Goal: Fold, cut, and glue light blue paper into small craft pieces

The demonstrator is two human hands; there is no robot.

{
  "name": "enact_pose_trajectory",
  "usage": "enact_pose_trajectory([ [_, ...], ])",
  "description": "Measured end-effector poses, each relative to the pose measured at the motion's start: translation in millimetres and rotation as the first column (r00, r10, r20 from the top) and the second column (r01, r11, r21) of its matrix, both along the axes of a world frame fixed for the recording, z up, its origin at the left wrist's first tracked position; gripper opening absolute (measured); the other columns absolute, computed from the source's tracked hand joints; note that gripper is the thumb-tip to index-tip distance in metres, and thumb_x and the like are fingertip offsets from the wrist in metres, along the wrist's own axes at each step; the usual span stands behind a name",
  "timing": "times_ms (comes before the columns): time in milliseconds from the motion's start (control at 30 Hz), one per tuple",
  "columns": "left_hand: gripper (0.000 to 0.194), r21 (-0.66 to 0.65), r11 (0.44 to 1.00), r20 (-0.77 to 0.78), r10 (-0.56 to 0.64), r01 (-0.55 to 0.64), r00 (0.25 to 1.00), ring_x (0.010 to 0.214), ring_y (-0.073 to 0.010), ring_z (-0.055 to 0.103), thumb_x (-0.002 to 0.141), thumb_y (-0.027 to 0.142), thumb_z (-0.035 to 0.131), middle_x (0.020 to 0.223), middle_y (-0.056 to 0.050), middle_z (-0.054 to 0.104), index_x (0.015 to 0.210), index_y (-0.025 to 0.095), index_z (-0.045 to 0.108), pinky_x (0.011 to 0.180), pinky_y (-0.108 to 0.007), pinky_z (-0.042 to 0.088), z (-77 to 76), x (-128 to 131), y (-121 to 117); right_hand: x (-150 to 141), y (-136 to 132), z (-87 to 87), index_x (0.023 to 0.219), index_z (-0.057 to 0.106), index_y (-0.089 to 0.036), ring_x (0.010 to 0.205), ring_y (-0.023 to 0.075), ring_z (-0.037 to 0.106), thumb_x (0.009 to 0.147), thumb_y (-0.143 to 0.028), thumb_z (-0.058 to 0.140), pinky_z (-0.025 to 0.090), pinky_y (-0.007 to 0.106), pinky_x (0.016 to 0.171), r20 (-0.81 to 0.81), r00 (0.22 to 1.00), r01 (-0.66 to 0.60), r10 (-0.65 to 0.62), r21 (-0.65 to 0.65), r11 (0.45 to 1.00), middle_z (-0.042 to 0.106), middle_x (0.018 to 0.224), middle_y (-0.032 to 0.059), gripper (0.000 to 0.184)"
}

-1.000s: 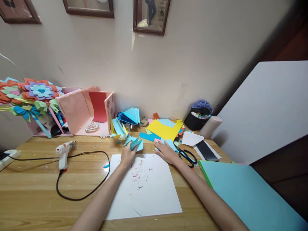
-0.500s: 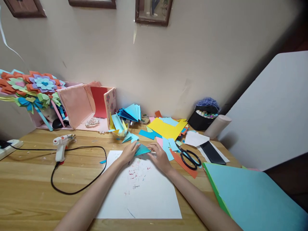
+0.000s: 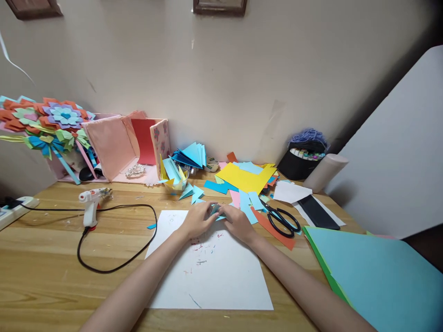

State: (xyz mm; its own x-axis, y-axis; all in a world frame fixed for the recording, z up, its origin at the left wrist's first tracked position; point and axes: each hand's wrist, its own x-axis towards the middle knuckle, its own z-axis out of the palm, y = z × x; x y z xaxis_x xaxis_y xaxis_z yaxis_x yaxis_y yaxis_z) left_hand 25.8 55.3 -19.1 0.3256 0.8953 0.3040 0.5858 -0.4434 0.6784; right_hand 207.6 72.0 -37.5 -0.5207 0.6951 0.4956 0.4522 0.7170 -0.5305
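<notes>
My left hand (image 3: 198, 219) and my right hand (image 3: 236, 222) meet at the far edge of a white sheet (image 3: 211, 269) on the wooden table. Both pinch a small folded piece of blue paper (image 3: 215, 210), which is mostly hidden between the fingers. Loose blue triangles (image 3: 192, 192) lie just beyond the hands. Black scissors (image 3: 282, 220) rest to the right of my right hand, on an orange strip (image 3: 273, 229).
A glue gun (image 3: 90, 206) with a looping black cord stands at the left. A pink box (image 3: 121, 147) and a paper flower piece (image 3: 48, 124) sit at the back left. Yellow paper (image 3: 245, 178), a black pen pot (image 3: 301, 161) and large teal sheets (image 3: 374, 276) lie right.
My right hand came left from the loose papers to join the left hand. The blue piece went from my left hand alone to being pinched by both. The camera tilted down.
</notes>
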Motion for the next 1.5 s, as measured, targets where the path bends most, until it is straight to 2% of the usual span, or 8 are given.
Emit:
enact_pose_trajectory([
  [133, 0.032, -0.190, 0.979, 0.226, 0.112, -0.069, 0.968, 0.083, -0.0209, 0.056, 0.081, 0.037, 0.046, 0.093, -0.007, 0.063, 0.099, 0.015, 0.059, 0.072, -0.030, 0.043, -12.3, 9, 5, 0, -1, 0.6, 0.083, 0.050, -0.021, 0.112, 0.0210, 0.049, 0.065, 0.005, 0.039, 0.043, 0.036, 0.087, -0.074, 0.996, -0.037, 0.041, 0.056, 0.998, 0.062, 0.094, 0.0040, 0.034],
  [267, 0.039, -0.285, 0.958, 0.414, 0.105, 0.019, 0.904, 0.090, -0.0210, 0.056, 0.070, 0.030, 0.060, 0.102, -0.008, 0.062, 0.106, 0.013, 0.056, 0.074, -0.029, 0.043, -18.8, 6, 14, -1, 0, 1.2, 0.076, 0.051, -0.021, 0.101, 0.0212, 0.053, 0.064, 0.006, 0.042, 0.045, 0.036, 0.082, -0.060, 0.998, 0.013, -0.006, 0.123, 0.992, 0.063, 0.089, 0.0033, 0.031],
  [433, 0.028, -0.370, 0.929, 0.423, 0.147, 0.023, 0.894, 0.071, -0.0176, 0.056, 0.069, 0.036, 0.060, 0.074, -0.003, 0.062, 0.080, 0.011, 0.061, 0.062, -0.025, 0.042, -18.0, 6, 14, -2, 1, 0.9, 0.077, 0.053, -0.021, 0.093, 0.0201, 0.055, 0.063, 0.005, 0.041, 0.047, 0.034, 0.077, -0.099, 0.995, 0.036, -0.028, 0.080, 0.996, 0.063, 0.091, 0.0045, 0.032],
  [567, 0.030, -0.263, 0.964, 0.469, 0.086, 0.045, 0.879, 0.088, -0.0202, 0.056, 0.074, 0.038, 0.056, 0.090, -0.004, 0.064, 0.089, 0.014, 0.064, 0.075, -0.027, 0.043, -13.5, 13, 7, 0, 1, 1.5, 0.075, 0.051, -0.022, 0.090, 0.0196, 0.057, 0.059, 0.006, 0.039, 0.047, 0.035, 0.077, -0.167, 0.985, 0.038, -0.037, 0.004, 0.999, 0.063, 0.092, 0.0039, 0.034],
  [833, 0.044, -0.391, 0.912, 0.576, 0.134, 0.128, 0.807, 0.091, -0.0219, 0.057, 0.067, 0.036, 0.065, 0.104, -0.010, 0.063, 0.104, 0.014, 0.061, 0.074, -0.028, 0.044, -7.8, 5, 12, -1, -3, 5.8, 0.079, 0.050, -0.022, 0.107, 0.0207, 0.053, 0.066, 0.001, 0.047, 0.046, 0.037, 0.083, -0.163, 0.982, -0.108, 0.099, -0.047, 0.993, 0.061, 0.103, 0.0049, 0.026],
  [1000, 0.042, -0.483, 0.862, 0.618, 0.209, 0.157, 0.758, 0.074, -0.0169, 0.058, 0.064, 0.031, 0.068, 0.088, -0.008, 0.064, 0.100, 0.011, 0.061, 0.062, -0.025, 0.043, -5.9, -2, 14, -2, -1, 6.6, 0.091, 0.058, -0.022, 0.114, 0.0212, 0.049, 0.075, -0.018, 0.061, 0.044, 0.040, 0.090, -0.113, 0.986, -0.120, 0.121, 0.013, 0.993, 0.062, 0.106, 0.0050, 0.017],
  [1367, 0.029, -0.549, 0.792, 0.683, 0.241, 0.267, 0.689, 0.057, -0.0107, 0.054, 0.063, 0.030, 0.070, 0.069, -0.003, 0.061, 0.082, 0.010, 0.061, 0.052, -0.022, 0.042, -7.2, -3, 16, -1, 2, 4.6, 0.092, 0.062, -0.024, 0.099, 0.0196, 0.058, 0.082, -0.020, 0.053, 0.047, 0.039, 0.085, -0.127, 0.986, -0.099, 0.110, 0.088, 0.991, 0.068, 0.091, 0.0030, 0.013],
  [1500, 0.040, -0.572, 0.761, 0.692, 0.247, 0.306, 0.679, 0.052, -0.0109, 0.053, 0.066, 0.033, 0.067, 0.076, -0.006, 0.064, 0.099, 0.012, 0.061, 0.047, -0.023, 0.041, -3.5, -3, 15, -2, -2, 7.5, 0.091, 0.059, -0.023, 0.097, 0.0193, 0.059, 0.084, -0.019, 0.049, 0.046, 0.037, 0.083, -0.144, 0.987, -0.069, 0.077, 0.063, 0.996, 0.066, 0.092, 0.0042, 0.013],
])
